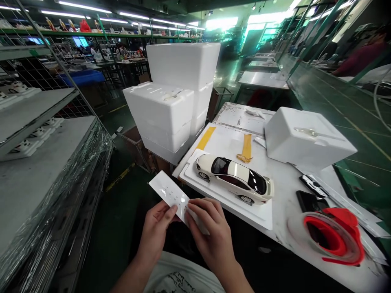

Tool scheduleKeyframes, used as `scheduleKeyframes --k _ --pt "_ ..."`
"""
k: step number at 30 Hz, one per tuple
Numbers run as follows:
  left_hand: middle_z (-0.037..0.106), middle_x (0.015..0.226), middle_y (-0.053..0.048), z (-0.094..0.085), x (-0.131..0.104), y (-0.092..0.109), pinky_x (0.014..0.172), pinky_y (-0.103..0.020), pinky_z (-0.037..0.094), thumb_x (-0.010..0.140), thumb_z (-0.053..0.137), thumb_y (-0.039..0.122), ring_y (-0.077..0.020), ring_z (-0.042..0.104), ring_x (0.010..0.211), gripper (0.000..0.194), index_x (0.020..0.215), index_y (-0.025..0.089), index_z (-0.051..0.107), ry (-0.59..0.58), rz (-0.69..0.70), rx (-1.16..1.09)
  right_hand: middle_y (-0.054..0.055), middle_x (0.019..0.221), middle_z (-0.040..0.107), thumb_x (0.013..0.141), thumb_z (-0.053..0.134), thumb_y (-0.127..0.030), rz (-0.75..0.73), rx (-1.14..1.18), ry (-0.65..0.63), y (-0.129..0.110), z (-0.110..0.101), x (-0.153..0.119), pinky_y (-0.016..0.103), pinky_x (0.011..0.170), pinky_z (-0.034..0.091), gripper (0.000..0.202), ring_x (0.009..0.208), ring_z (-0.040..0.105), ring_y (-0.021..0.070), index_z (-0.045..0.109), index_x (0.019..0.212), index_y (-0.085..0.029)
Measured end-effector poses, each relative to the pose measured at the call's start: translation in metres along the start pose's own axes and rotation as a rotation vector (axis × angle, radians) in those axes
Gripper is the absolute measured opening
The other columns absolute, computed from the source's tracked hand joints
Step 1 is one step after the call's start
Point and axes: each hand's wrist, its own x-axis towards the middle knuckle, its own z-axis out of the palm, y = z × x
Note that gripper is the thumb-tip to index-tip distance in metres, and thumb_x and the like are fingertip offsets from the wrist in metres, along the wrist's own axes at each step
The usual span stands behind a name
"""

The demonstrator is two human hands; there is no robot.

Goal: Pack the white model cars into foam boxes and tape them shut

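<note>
Both my hands hold a narrow white strip [169, 191] with small clear patches on it, in front of my body at the table's near edge. My left hand [158, 228] pinches its middle from below. Fingers of my right hand [210, 230] press on the strip's right end. Just beyond, a white model car [235, 178] with a black roof and windows stands on a flat white base [262, 215] on the table.
A white foam box [305, 138] sits at the table's back right, and stacked foam boxes [174, 106] stand off its left end. A red tape dispenser [332, 236], dark small parts [311, 185] and yellow tape strips [246, 148] lie on the table. Wrapped shelving [45, 162] stands left.
</note>
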Motion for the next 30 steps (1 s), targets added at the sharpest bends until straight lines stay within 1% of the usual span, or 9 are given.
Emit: scheduleKeyframes --k 6,8,10,13,16,20,24,27,30 --pt "0.077 0.112 -0.010 0.010 -0.001 -0.005 0.086 -0.030 0.059 0.089 0.076 0.048 -0.0260 0.070 0.108 0.040 0.118 0.020 0.077 0.018 -0.007 -0.035 0.008 0.119 0.069 0.096 0.068 -0.022 0.295 0.339 -0.009 0.001 -0.001 -0.008 0.035 0.091 0.059 0.020 0.108 0.069 0.0236 0.073 0.114 -0.026" --pt "0.077 0.111 -0.009 0.014 0.000 -0.008 0.086 -0.030 0.059 0.087 0.077 0.049 -0.0254 0.070 0.107 0.040 0.116 0.021 0.078 0.041 0.003 -0.022 0.008 0.119 0.069 0.095 0.069 -0.023 0.353 0.418 0.001 0.002 -0.001 -0.010 0.035 0.091 0.060 0.020 0.108 0.069 0.0233 0.073 0.114 -0.027" --pt "0.078 0.107 -0.009 0.016 0.000 -0.009 0.088 -0.030 0.059 0.084 0.081 0.046 -0.0245 0.071 0.104 0.038 0.113 0.021 0.079 0.024 0.004 0.011 0.007 0.118 0.070 0.095 0.070 -0.023 0.383 0.464 0.016 0.004 0.000 -0.011 0.035 0.089 0.060 0.020 0.107 0.069 0.0227 0.073 0.115 -0.027" --pt "0.079 0.101 -0.008 0.016 -0.002 -0.008 0.089 -0.030 0.058 0.079 0.087 0.040 -0.0227 0.072 0.098 0.035 0.107 0.020 0.081 -0.054 -0.007 0.037 0.007 0.115 0.071 0.094 0.071 -0.023 0.386 0.457 0.041 0.005 0.000 -0.013 0.034 0.087 0.060 0.019 0.104 0.070 0.0223 0.075 0.113 -0.026" --pt "0.079 0.094 -0.008 0.014 -0.003 -0.006 0.084 -0.028 0.058 0.078 0.087 0.038 -0.0217 0.072 0.092 0.030 0.099 0.019 0.083 -0.094 -0.042 0.021 0.008 0.111 0.073 0.094 0.072 -0.023 0.386 0.450 0.057 0.004 0.000 -0.013 0.032 0.085 0.059 0.016 0.100 0.071 0.0218 0.077 0.109 -0.025" --pt "0.079 0.087 -0.008 0.010 -0.003 -0.007 0.076 -0.027 0.057 0.078 0.087 0.037 -0.0205 0.070 0.085 0.027 0.096 0.018 0.084 -0.081 -0.043 0.047 0.008 0.105 0.075 0.096 0.068 -0.023 0.354 0.423 0.064 0.002 -0.001 -0.011 0.032 0.081 0.060 0.015 0.093 0.073 0.0211 0.079 0.107 -0.023" --pt "0.079 0.089 -0.007 0.006 -0.002 -0.010 0.076 -0.028 0.058 0.078 0.086 0.036 -0.0206 0.071 0.084 0.023 0.095 0.019 0.085 -0.051 0.038 0.121 0.008 0.105 0.076 0.098 0.066 -0.020 0.271 0.357 0.019 0.003 -0.004 -0.010 0.034 0.080 0.060 0.019 0.093 0.071 0.0211 0.078 0.112 -0.024" --pt "0.080 0.088 -0.008 0.005 -0.003 -0.010 0.079 -0.029 0.059 0.078 0.086 0.035 -0.0230 0.073 0.086 0.022 0.093 0.020 0.085 -0.036 0.073 0.190 0.006 0.096 0.077 0.098 0.066 -0.020 0.239 0.281 0.014 0.004 -0.006 -0.012 0.033 0.072 0.058 0.020 0.085 0.067 0.0199 0.078 0.114 -0.026" --pt "0.080 0.083 -0.007 0.005 -0.004 -0.007 0.076 -0.030 0.060 0.078 0.086 0.036 -0.0236 0.074 0.082 0.019 0.089 0.021 0.085 -0.019 0.100 0.247 0.004 0.086 0.074 0.098 0.067 -0.021 0.267 0.254 -0.002 0.003 -0.008 -0.014 0.028 0.062 0.053 0.020 0.074 0.064 0.0167 0.077 0.114 -0.026"
